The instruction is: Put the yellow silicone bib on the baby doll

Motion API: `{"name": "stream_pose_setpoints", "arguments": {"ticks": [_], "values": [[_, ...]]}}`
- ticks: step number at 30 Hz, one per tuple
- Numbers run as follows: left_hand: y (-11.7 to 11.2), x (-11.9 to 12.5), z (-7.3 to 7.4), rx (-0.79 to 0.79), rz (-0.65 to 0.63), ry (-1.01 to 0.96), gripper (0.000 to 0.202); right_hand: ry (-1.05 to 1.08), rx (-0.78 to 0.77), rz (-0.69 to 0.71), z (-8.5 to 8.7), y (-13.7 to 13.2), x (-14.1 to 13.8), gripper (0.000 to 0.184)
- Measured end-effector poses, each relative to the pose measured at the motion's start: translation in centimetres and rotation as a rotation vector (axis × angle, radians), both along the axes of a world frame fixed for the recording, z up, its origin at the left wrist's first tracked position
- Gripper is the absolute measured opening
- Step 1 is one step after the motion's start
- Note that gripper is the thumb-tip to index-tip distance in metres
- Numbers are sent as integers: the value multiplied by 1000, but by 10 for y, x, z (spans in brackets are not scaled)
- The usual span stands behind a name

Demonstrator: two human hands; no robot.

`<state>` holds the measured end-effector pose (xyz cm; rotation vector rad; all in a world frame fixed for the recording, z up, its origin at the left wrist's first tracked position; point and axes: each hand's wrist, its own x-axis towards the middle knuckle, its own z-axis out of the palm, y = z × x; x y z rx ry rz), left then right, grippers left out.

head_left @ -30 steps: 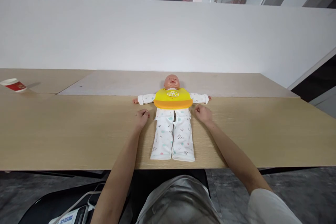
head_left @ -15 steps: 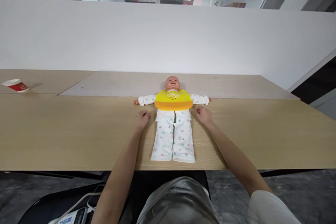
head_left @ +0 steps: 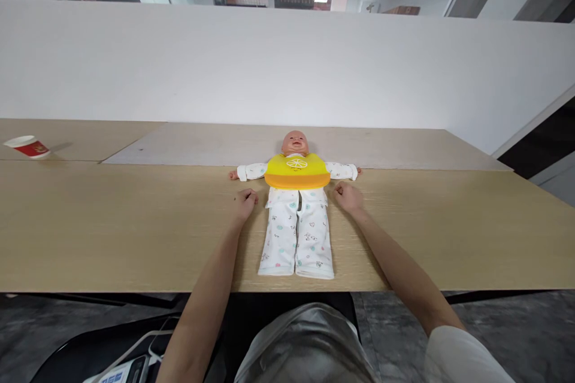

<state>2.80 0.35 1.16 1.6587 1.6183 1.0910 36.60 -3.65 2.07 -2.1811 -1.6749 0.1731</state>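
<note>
A baby doll [head_left: 295, 142] lies face up on the table, arms spread out to both sides. Around its neck is a yellow bib [head_left: 287, 164] with a lemon-slice print and an orange catch pocket along the bottom. The doll wears a white patterned top and matching trousers [head_left: 281, 239], whose legs point towards me. My left hand [head_left: 245, 202] rests as a loose fist on the table, just left of the doll's waist. On the other side my right hand [head_left: 349, 196] is also curled into a fist, apart from the clothes. Neither fist shows anything in it.
A red and white paper cup [head_left: 29, 146] tilts at the far left of the wooden table [head_left: 112, 221]. A low white wall [head_left: 287, 66] stands behind the table. Beside me at lower left, a black chair [head_left: 67, 350] holds a device with a white cable.
</note>
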Motion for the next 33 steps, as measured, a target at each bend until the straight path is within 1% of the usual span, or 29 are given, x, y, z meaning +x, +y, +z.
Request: {"name": "stream_pose_setpoints", "arguments": {"ticks": [9, 19, 25, 33], "values": [[1, -1, -1, 11, -10, -5, 24, -2, -11, 7, 2, -1, -1, 21], [3, -2, -7, 11, -21, -10, 24, -4, -8, 5, -2, 1, 1, 20], [1, -2, -4, 9, -15, 1, 24, -19, -22, 1, -1, 1, 1, 21], [0, -1, -1, 11, -14, 1, 23, 3, -49, -2, 5, -2, -1, 21]]}}
